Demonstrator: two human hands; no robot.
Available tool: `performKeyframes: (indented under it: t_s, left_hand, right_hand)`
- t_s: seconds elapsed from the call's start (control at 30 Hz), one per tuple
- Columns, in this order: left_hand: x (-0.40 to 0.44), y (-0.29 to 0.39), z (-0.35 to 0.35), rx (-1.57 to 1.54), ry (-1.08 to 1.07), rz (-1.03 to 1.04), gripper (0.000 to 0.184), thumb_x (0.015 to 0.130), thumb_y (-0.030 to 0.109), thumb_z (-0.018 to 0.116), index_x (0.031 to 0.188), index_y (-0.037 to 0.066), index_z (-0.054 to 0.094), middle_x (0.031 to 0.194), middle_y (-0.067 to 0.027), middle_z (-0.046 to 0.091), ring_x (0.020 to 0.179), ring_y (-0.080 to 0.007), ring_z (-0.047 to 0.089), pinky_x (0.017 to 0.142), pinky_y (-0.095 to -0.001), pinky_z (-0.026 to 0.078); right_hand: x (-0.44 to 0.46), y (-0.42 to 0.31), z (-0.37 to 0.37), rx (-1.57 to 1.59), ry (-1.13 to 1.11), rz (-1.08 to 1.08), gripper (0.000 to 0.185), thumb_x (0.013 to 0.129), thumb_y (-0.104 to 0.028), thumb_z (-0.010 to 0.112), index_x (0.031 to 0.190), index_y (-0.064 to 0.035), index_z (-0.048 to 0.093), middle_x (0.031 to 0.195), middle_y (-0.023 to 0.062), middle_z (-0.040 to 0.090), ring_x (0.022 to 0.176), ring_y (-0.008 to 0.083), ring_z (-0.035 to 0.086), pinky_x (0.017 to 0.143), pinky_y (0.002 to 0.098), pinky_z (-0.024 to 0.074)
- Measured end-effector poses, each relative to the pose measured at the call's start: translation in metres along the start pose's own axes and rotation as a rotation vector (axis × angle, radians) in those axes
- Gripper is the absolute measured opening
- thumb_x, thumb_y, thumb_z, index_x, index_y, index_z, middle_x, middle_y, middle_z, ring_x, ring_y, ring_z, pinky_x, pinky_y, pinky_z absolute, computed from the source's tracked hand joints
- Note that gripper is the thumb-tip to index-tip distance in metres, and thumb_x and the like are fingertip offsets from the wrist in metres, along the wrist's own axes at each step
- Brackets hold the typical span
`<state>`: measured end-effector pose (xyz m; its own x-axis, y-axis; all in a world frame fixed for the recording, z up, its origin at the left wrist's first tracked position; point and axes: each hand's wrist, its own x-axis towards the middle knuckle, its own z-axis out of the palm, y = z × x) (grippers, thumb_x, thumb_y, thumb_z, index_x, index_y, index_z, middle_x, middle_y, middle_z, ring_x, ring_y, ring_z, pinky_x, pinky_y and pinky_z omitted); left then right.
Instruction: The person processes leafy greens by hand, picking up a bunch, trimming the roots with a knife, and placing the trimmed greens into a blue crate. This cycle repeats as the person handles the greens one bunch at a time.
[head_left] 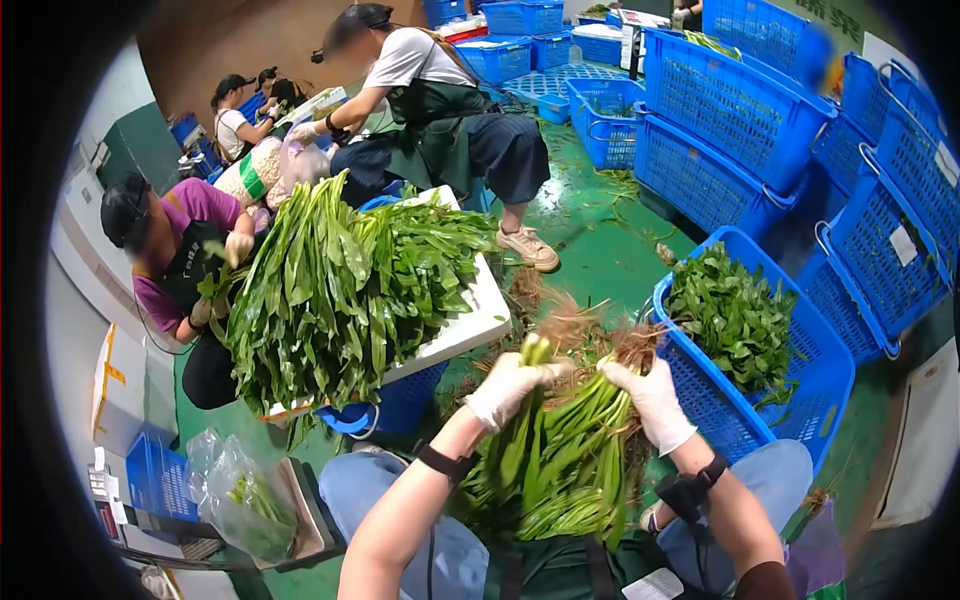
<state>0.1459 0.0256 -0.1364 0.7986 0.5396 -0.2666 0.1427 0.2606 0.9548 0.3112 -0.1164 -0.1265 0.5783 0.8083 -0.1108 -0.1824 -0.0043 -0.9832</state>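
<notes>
Both my hands wear white gloves. My left hand (505, 392) is closed around the stems of a few long-leaved greens, their cut or root ends poking up above the fingers. With fingers pinched, my right hand (655, 405) grips greens near their brown, stringy roots (635, 345). A bunch of long-leaved greens (560, 475) lies below and between the hands, over my lap and apron. Ahead to the left, a large heap of the same greens (330, 270) covers a white foam box (470, 325). At right, a blue basket (815, 405) holds leafy greens (730, 310).
Stacked blue crates (735, 110) rise at the right. A co-worker in purple (175, 240) handles leaves left of the heap; another person (430, 110) sits behind it. Plant scraps litter the green floor (590, 230). A plastic bag of greens (250, 505) stands lower left.
</notes>
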Motion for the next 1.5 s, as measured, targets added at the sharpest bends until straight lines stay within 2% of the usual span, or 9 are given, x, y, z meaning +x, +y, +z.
performKeyframes:
  t_s: [0.17, 0.4, 0.47, 0.57, 0.73, 0.8, 0.93, 1.2, 1.5]
  left_hand:
    - [-0.004, -0.021, 0.015, -0.301, -0.249, -0.267, 0.032, 0.088, 0.025, 0.070, 0.110, 0.004, 0.061, 0.102, -0.0033, 0.067, 0.090, -0.0122, 0.063, 0.083, -0.0286, 0.052]
    - [-0.007, -0.053, 0.026, -0.326, -0.301, -0.138, 0.038, 0.081, 0.014, 0.076, 0.114, 0.005, 0.060, 0.100, -0.0010, 0.065, 0.091, -0.0115, 0.061, 0.084, -0.0291, 0.050]
    - [-0.006, -0.058, 0.036, -0.276, -0.286, -0.155, 0.045, 0.073, 0.006, 0.080, 0.113, 0.006, 0.060, 0.096, -0.0002, 0.065, 0.085, -0.0111, 0.061, 0.079, -0.0281, 0.051]
    - [-0.006, -0.058, 0.042, -0.246, -0.157, -0.197, 0.043, 0.073, 0.002, 0.077, 0.111, 0.004, 0.060, 0.097, -0.0023, 0.066, 0.080, -0.0128, 0.063, 0.078, -0.0291, 0.052]
    - [-0.020, -0.038, 0.028, -0.503, -0.082, -0.233, 0.051, 0.074, -0.004, 0.069, 0.122, -0.001, 0.056, 0.108, -0.0117, 0.068, 0.079, -0.0180, 0.067, 0.079, -0.0326, 0.054]
    - [-0.023, -0.034, 0.020, -0.534, -0.139, -0.250, 0.056, 0.076, -0.002, 0.070, 0.129, 0.000, 0.052, 0.111, -0.0135, 0.067, 0.079, -0.0183, 0.067, 0.078, -0.0316, 0.055]
    - [-0.029, -0.030, 0.013, -0.566, -0.102, -0.364, 0.043, 0.085, 0.021, 0.072, 0.121, 0.003, 0.056, 0.099, -0.0118, 0.070, 0.069, -0.0150, 0.066, 0.062, -0.0237, 0.055]
    - [-0.035, -0.016, 0.035, -0.371, -0.001, -0.397, 0.017, 0.085, 0.016, 0.070, 0.096, 0.004, 0.063, 0.074, -0.0046, 0.065, 0.053, -0.0120, 0.056, 0.046, -0.0218, 0.043]
    - [-0.033, -0.033, 0.036, -0.364, -0.043, -0.452, 0.018, 0.084, 0.015, 0.071, 0.097, 0.005, 0.062, 0.077, -0.0046, 0.064, 0.055, -0.0100, 0.056, 0.047, -0.0208, 0.043]
  right_hand:
    - [-0.011, 0.010, 0.017, 0.110, -0.036, 0.070, 0.053, 0.076, -0.007, 0.077, 0.122, 0.0001, 0.052, 0.110, 0.0065, 0.062, 0.098, 0.0165, 0.060, 0.090, 0.0314, 0.0479]
    - [-0.015, 0.042, 0.018, -0.191, 0.082, -0.057, 0.042, 0.077, -0.007, 0.075, 0.114, 0.0015, 0.058, 0.103, 0.0071, 0.066, 0.090, 0.0151, 0.062, 0.084, 0.0311, 0.0497]
    - [-0.012, 0.056, 0.014, -0.425, 0.170, -0.124, 0.041, 0.073, -0.028, 0.081, 0.096, 0.0026, 0.066, 0.083, 0.0114, 0.070, 0.070, 0.0181, 0.065, 0.067, 0.0330, 0.0509]
    - [-0.005, 0.071, 0.005, -0.501, 0.154, -0.045, 0.045, 0.072, -0.032, 0.081, 0.097, 0.0016, 0.065, 0.080, 0.0098, 0.068, 0.067, 0.0181, 0.062, 0.062, 0.0329, 0.0484]
    - [-0.014, 0.030, -0.008, -0.620, -0.024, -0.083, 0.061, 0.086, -0.049, 0.065, 0.127, -0.0058, 0.053, 0.075, 0.0023, 0.056, 0.068, 0.0148, 0.054, 0.064, 0.0314, 0.0450]
    - [-0.018, 0.023, -0.014, -0.471, -0.102, -0.125, 0.046, 0.101, -0.040, 0.044, 0.132, -0.0074, 0.050, 0.077, 0.0022, 0.055, 0.071, 0.0124, 0.051, 0.069, 0.0281, 0.0434]
    - [-0.023, 0.024, -0.021, -0.315, -0.222, -0.051, 0.042, 0.101, -0.032, 0.046, 0.129, -0.0016, 0.051, 0.079, 0.0017, 0.054, 0.074, 0.0101, 0.049, 0.072, 0.0264, 0.0426]
    - [-0.024, 0.053, -0.025, -0.185, -0.257, -0.002, 0.024, 0.094, -0.015, 0.060, 0.102, 0.0070, 0.059, 0.082, 0.0043, 0.056, 0.079, 0.0094, 0.050, 0.078, 0.0266, 0.0446]
    - [-0.029, 0.047, -0.023, -0.001, -0.260, 0.125, 0.020, 0.095, -0.015, 0.058, 0.107, 0.0013, 0.058, 0.081, -0.0008, 0.054, 0.076, 0.0059, 0.047, 0.071, 0.0226, 0.0407]
